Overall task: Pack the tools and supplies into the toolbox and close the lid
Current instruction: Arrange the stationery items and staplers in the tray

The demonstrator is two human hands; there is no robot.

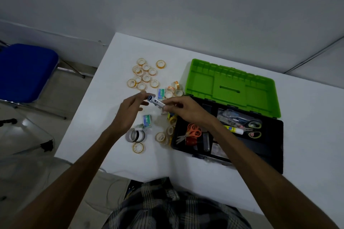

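Observation:
A black toolbox point(270, 147) with its green lid point(230, 87) swung open lies on the right of the white table point(104, 135). Inside are orange scissors point(191, 132), green-handled scissors point(253, 129), a glue stick point(233, 129) and other small items. My right hand point(186, 109) grips a small silver stapler point(156, 102) above the table, just left of the box. My left hand point(130, 109) hovers beside the stapler with relaxed fingers near its tip. Several small tape rolls point(145, 75) and two staple boxes point(147, 121) lie on the table.
Larger tape rolls point(135, 135) and more small rolls point(163, 137) lie near the box's left wall. A blue chair point(26, 72) stands left of the table. A wall runs behind the table. My checked shirt shows at the table's front edge.

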